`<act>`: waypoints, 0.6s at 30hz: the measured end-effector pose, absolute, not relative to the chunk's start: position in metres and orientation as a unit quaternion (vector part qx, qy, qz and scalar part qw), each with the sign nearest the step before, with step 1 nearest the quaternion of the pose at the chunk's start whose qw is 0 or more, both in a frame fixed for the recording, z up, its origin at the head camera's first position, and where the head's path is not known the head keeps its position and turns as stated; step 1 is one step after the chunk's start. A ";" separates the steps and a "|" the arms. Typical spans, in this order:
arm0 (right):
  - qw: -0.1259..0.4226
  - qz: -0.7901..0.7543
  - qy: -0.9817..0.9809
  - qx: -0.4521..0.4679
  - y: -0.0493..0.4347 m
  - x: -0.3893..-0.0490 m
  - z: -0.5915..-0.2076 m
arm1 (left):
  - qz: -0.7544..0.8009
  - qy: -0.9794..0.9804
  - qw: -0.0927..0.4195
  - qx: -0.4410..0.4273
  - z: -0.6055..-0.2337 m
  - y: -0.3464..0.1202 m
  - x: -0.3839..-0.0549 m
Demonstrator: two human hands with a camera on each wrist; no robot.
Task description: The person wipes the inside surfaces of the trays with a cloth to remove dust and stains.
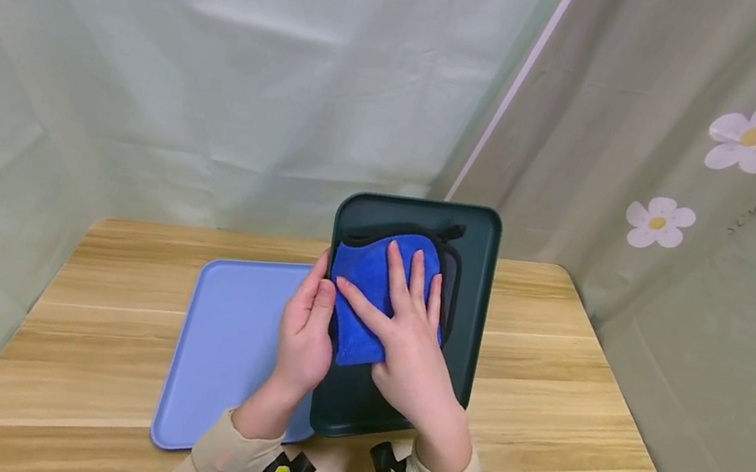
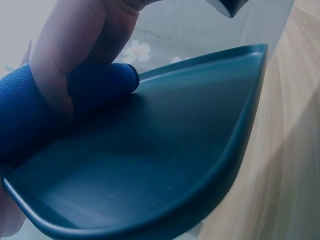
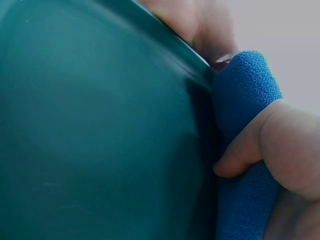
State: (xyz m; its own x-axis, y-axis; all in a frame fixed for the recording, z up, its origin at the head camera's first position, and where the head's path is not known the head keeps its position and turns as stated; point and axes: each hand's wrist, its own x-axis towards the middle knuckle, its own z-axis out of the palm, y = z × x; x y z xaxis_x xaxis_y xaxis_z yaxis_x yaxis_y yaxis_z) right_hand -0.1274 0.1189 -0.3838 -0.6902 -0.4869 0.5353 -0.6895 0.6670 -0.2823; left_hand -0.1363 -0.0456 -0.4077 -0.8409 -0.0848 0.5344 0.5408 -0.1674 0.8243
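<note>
A dark green tray (image 1: 385,410) is held up at a tilt, its left rim gripped by my left hand (image 1: 307,337) with the thumb on the front side. Against the tray's inner face lies a blue folded cloth (image 1: 368,268) with black edging. My right hand (image 1: 414,352) presses this cloth with spread fingers, and its thumb (image 3: 240,155) hooks over the cloth's lower edge in the right wrist view. In the left wrist view the cloth (image 2: 102,87) appears as a thick roll on the tray. Most of the left fingers are hidden behind the tray.
A light blue tray (image 1: 227,336) lies flat on the wooden table (image 1: 548,393), partly covered by the left hand and the green tray. Pale curtains (image 1: 283,84) surround the table at the back and sides, the right one printed with white flowers.
</note>
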 end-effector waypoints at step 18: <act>0.225 0.264 -0.887 0.305 0.144 -0.140 -0.383 | -0.733 -0.611 0.232 -0.188 -0.407 -0.049 -0.139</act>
State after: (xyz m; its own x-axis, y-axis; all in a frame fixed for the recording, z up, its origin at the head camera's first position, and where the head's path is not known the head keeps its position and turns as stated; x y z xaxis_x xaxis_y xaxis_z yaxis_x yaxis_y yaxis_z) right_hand -0.1397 0.1436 -0.3831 -0.7118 -0.4229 0.5608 -0.6607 0.6742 -0.3300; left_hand -0.1388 -0.0494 -0.4070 -0.8216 -0.1100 0.5593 0.5700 -0.1468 0.8084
